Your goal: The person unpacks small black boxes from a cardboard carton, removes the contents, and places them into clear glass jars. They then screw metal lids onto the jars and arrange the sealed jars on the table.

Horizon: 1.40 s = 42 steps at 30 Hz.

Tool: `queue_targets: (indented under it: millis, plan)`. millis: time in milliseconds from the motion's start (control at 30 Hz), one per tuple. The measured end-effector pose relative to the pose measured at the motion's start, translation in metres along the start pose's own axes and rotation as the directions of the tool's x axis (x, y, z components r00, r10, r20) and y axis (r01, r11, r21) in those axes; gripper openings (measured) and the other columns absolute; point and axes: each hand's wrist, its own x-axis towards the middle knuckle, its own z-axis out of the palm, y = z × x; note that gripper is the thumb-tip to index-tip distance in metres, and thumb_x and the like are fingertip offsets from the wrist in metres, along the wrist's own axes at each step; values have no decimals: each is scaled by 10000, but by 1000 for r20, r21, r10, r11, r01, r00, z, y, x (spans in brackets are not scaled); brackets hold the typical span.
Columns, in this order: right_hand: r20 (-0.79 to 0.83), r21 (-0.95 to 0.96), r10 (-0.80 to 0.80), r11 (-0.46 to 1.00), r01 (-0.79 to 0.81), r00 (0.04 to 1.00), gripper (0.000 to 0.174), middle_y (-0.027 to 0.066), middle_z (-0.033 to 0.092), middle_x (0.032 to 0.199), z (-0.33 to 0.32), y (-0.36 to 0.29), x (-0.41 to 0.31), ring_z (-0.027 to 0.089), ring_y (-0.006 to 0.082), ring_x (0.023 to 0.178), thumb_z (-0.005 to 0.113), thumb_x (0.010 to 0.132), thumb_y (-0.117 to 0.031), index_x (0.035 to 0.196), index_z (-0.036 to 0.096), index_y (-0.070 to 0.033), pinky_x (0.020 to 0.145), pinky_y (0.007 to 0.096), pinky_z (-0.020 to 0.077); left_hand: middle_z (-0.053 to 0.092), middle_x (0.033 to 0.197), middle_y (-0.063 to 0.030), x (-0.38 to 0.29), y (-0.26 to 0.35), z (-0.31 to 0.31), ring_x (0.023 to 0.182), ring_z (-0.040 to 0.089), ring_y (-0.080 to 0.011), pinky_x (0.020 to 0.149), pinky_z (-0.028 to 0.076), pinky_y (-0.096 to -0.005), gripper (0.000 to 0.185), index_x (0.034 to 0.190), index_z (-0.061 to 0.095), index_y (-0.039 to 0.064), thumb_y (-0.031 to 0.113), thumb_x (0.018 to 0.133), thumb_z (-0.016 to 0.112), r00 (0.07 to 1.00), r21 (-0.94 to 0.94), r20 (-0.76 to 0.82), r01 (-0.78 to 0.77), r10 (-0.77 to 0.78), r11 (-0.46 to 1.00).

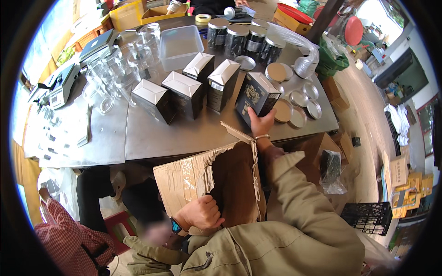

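My right hand grips the lower end of a black printed carton, which leans upright on the metal table. My left hand, with a watch at the wrist, is curled at the torn edge of an open cardboard box in front of my body; whether its fingers hold the edge cannot be told. Several more black cartons with pale folded ends, one of them a tall carton, stand left of the held one. Round metal lids lie to its right, some with tan faces.
Filled jars with metal lids, a clear plastic tub and empty clear jars stand farther back. Scales are at the left. A person in a checked sleeve sits at lower left. A black crate is on the floor.
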Motion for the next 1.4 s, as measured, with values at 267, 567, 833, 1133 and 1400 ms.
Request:
queue_targets:
  millis: [267,567,833,1133,1400]
  plan:
    - [576,9,-8,1000,3,818,583,231,579,1215,-31,-36,45,574,341,1106,687,809,-204,1284,481,64,964,425,455,397,562,-36,-7,1,-1,539,438,-212,569,361,-341,302,527,432,109,203,663,684,999,-54,2,49,-48,997]
    - [756,346,406,418,840,-514,176,56,650,679,-99,-81,-99,595,233,590,503,780,-81,731,672,-72,493,364,448,393,556,-36,55,-12,7,532,439,-207,550,366,-331,340,521,425,107,209,706,692,980,-151,-126,-173,155,973]
    - [805,233,366,528,817,-466,132,35,638,709,-115,29,-123,592,208,651,526,779,-111,761,657,-102,550,347,444,433,531,-21,51,15,16,524,458,-201,551,363,-320,325,527,478,96,207,745,692,949,-125,-215,-259,228,958]
    - [793,261,355,539,801,-496,90,11,626,743,-112,17,-136,588,179,720,552,778,-146,795,640,-136,615,328,440,429,535,-21,29,13,-6,529,458,-205,546,360,-324,349,525,464,99,216,761,693,961,-123,-195,-220,194,968]
    - [685,638,249,247,729,-685,70,-10,615,774,-79,-142,-137,585,154,781,576,777,-176,826,626,-167,672,310,436,388,564,-33,13,-9,-4,555,447,-215,574,370,-328,353,528,429,108,232,765,659,973,-57,-129,-200,191,978]
